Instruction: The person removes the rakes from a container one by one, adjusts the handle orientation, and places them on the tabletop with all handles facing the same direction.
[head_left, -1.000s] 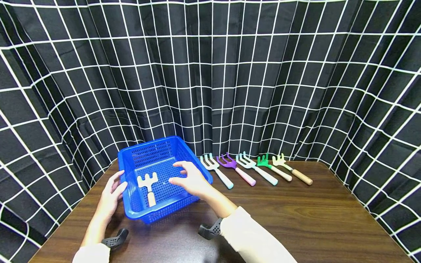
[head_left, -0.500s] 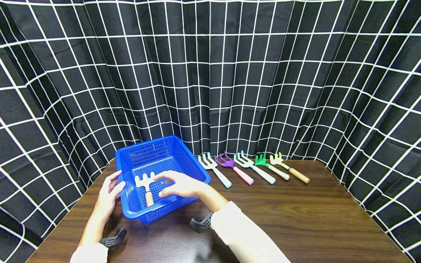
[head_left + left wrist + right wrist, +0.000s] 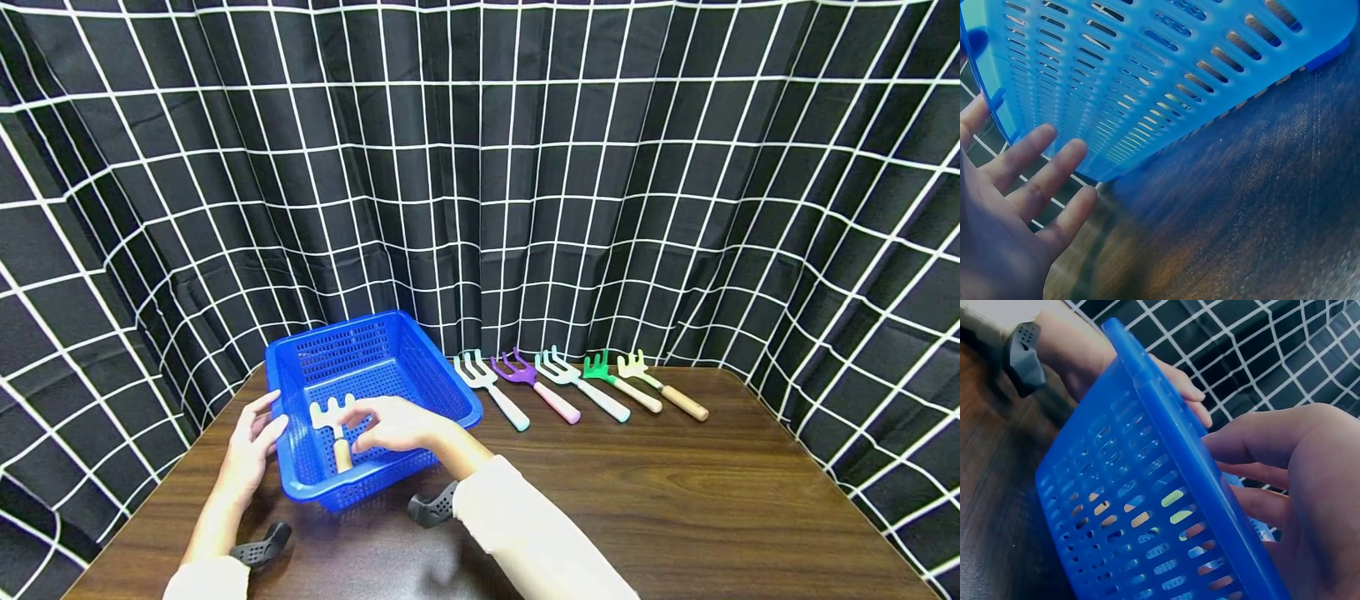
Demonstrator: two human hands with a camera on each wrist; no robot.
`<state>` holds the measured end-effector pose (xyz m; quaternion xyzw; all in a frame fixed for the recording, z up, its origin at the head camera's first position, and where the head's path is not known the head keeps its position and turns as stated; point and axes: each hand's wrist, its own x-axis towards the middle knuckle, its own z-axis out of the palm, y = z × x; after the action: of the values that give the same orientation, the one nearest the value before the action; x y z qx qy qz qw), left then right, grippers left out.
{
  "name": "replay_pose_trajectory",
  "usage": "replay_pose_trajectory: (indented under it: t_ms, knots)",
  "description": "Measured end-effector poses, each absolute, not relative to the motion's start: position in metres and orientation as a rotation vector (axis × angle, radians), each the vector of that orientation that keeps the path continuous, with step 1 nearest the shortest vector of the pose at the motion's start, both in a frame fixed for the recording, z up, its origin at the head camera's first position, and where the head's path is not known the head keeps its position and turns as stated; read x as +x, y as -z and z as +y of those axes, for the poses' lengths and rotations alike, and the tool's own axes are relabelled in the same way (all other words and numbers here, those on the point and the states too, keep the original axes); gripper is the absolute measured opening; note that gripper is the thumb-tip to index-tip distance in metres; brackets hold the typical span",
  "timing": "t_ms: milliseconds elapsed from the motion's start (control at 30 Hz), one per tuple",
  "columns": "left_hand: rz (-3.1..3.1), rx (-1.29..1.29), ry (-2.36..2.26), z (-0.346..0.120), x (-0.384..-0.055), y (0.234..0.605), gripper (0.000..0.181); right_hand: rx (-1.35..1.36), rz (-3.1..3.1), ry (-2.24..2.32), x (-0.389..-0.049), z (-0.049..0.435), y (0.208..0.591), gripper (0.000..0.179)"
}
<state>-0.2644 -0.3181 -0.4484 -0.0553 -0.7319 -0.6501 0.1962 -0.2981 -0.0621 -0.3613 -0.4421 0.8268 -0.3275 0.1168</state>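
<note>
A blue mesh basket (image 3: 378, 467) stands on the table at the left. Inside it lies a hand fork (image 3: 342, 454) with pale prongs and a wooden handle. My left hand (image 3: 251, 442) holds the basket's left rim by the thumb and index finger. In the left wrist view the other fingers (image 3: 1054, 181) extend loosely outside the mesh wall. My right hand (image 3: 393, 425) reaches over the near rim, its bent fingers and thumb apart beside the fork's neck and handle. From the right wrist view, the basket wall (image 3: 1141, 475) hides the fingertips, and whether they touch the fork is unclear.
Right of the basket lie several more hand forks in a row: a pale blue one (image 3: 504, 404), a purple one with pink handle (image 3: 557, 402), a light blue one (image 3: 600, 398), a green one (image 3: 636, 393) and a pale yellow one (image 3: 682, 402). A black grid curtain (image 3: 480, 167) encloses the brown table (image 3: 712, 500).
My right hand has moved left and lower inside the basket, closer to the fork's handle. My left hand stays on the rim. The forks and basket keep their places.
</note>
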Motion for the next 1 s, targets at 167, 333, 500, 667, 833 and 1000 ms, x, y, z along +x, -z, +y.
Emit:
replay_pose_trajectory:
  t_ms: [167, 333, 500, 667, 833, 1000]
  knots:
    - [-2.059, -0.142, 1.811, -0.317, -0.265, 0.448, 0.048, -1.240, 2.374, 0.979, -0.303, -0.068, 0.364, 0.041]
    - [-2.058, -0.143, 1.813, -0.317, -0.265, 0.447, 0.048, -1.085, 2.208, 1.087, -0.308, -0.071, 0.366, 0.043]
    - [-2.042, -0.134, 1.825, -0.316, -0.264, 0.448, 0.048, -0.963, 2.074, 1.119, -0.309, -0.074, 0.367, 0.042]
    - [-2.049, -0.111, 1.822, -0.315, -0.263, 0.449, 0.048, -0.963, 2.019, 1.053, -0.313, -0.079, 0.370, 0.040]
    - [-2.049, -0.114, 1.826, -0.313, -0.263, 0.447, 0.048, -1.009, 1.986, 0.959, -0.318, -0.083, 0.375, 0.043]
    - [-2.030, -0.128, 1.836, -0.315, -0.262, 0.446, 0.047, -1.086, 1.959, 0.855, -0.319, -0.090, 0.377, 0.045]
